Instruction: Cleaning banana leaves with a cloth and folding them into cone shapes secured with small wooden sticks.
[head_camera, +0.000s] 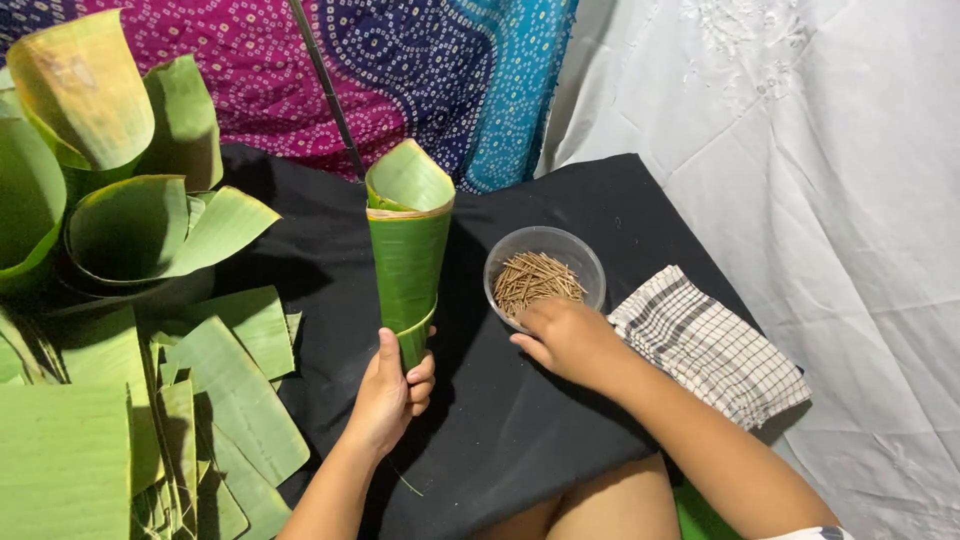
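A rolled green leaf cone (408, 245) stands upright over the middle of the black cloth (600, 200), wide mouth up and narrow tip down. The left hand (388, 393) grips it near the tip, fingers curled shut around the lowest part and thumb up along the side. To the right, just beside the cone, sits a clear round bowl (590, 258) of thin brown sticks (535, 277). The right hand (570, 338) rests at the bowl's near rim, knuckles up; its fingertips are tucked under, so whether they pinch a stick cannot be told. A folded checked cloth (710, 345) lies touching that hand's far side. On the left, cut strips of leaf (235, 390) lie flat in a loose pile, with finished cones (120, 215) stacked behind them. A dotted pink and blue fabric (430, 60) hangs at the back, and a white sheet (800, 150) covers the right side
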